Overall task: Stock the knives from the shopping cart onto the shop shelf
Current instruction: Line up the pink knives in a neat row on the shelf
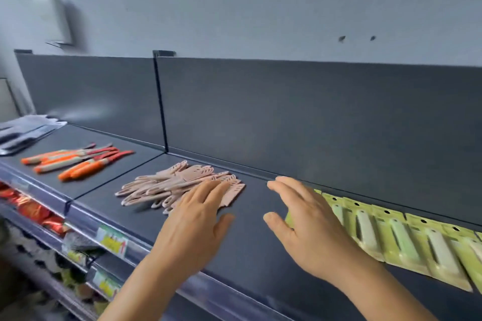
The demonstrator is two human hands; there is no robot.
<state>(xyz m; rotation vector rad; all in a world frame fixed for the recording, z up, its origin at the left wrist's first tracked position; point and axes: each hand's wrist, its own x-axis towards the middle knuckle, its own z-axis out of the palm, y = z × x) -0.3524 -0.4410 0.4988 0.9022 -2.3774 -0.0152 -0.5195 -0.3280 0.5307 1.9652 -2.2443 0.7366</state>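
A dark top shelf [255,229] runs across the head view. A heap of pale pink knives [180,185] lies on it in the middle. My left hand [198,219] is flat with straight fingers, its fingertips over the right end of that pink heap. My right hand [305,219] is spread open, its far side over the left end of a row of green carded knives [407,240] that overlap along the shelf to the right. Orange and red handled knives [78,161] lie in the shelf section further left. Neither hand holds anything. The shopping cart is out of view.
A vertical divider [160,101] separates the two shelf sections against the dark back panel. Folded grey cloth items [23,130] sit at the far left. Lower shelves [86,250] carry price tags and red packaged goods. Bare shelf lies between my two hands.
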